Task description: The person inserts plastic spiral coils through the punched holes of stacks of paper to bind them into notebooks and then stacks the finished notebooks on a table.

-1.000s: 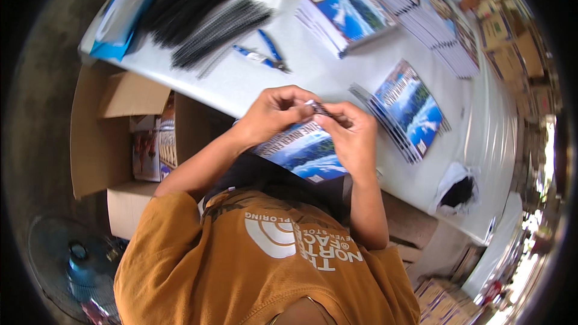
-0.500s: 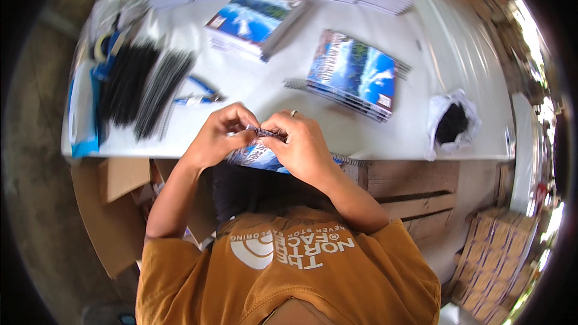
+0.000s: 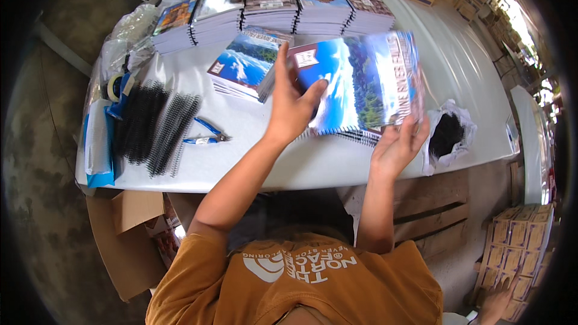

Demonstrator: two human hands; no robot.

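Observation:
A spiral notebook (image 3: 346, 78) with a blue waterfall cover is lifted over the table, its lettering running along the right end. My left hand (image 3: 292, 99) grips its left edge, thumb on the cover and the other fingers hidden behind. At the near right corner is my right hand (image 3: 398, 144), fingers apart and partly curled, seeming to touch the edge. Beneath the lifted notebook, black coils of other notebooks (image 3: 358, 136) stick out; their covers are mostly hidden. A pile of matching notebooks (image 3: 241, 66) lies just left of my left hand.
Black binding coils (image 3: 156, 126) lie at the left beside blue-handled pliers (image 3: 206, 134) and a tape roll (image 3: 114, 87). Stacked notebooks (image 3: 271, 9) line the back. A white bag (image 3: 445, 135) with dark contents sits at the right. Another person's hand (image 3: 497, 301) shows near cartons (image 3: 512, 247).
The notebook has gone from the table's front edge up over the table, turned so its cover shows. Both hands have moved forward and right, and spread apart from the coil they were pinching.

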